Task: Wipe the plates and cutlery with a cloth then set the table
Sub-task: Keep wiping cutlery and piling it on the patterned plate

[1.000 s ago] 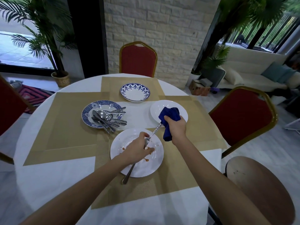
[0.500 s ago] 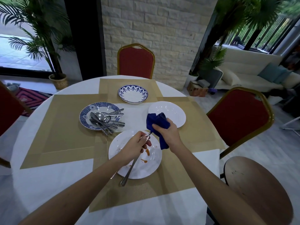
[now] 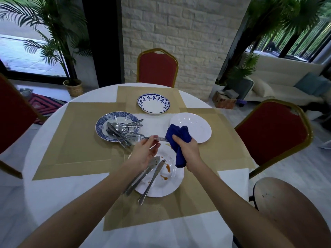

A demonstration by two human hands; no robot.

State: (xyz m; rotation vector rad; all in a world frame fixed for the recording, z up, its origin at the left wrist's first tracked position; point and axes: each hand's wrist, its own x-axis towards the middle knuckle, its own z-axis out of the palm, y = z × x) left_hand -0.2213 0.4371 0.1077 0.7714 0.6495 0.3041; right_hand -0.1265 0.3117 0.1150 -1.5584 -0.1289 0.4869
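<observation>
My left hand [image 3: 143, 154] pinches a silver piece of cutlery [image 3: 157, 139] and holds it level above the table. My right hand [image 3: 186, 149] grips a dark blue cloth [image 3: 177, 135] that wraps one end of that piece. Below my hands a white plate [image 3: 166, 187] with reddish stains carries two more silver pieces [image 3: 143, 178] lying slantwise. A blue patterned plate [image 3: 102, 126] on the left bears a pile of cutlery [image 3: 121, 131]. Farther off stand a blue-rimmed bowl [image 3: 153, 104] and a second white plate [image 3: 198, 127] on the right.
The round table [image 3: 53, 194] has a white cloth and tan placemats [image 3: 80, 140]. Red chairs stand at the far side [image 3: 156, 68], at the right [image 3: 274, 133] and at the left [image 3: 12, 119]. A wooden stool [image 3: 286, 203] is at my right.
The piece I held slanted over the stained plate is gone from my hand. I now hold a piece level, higher up, with the cloth around its end. Two pieces lie on the plate.
</observation>
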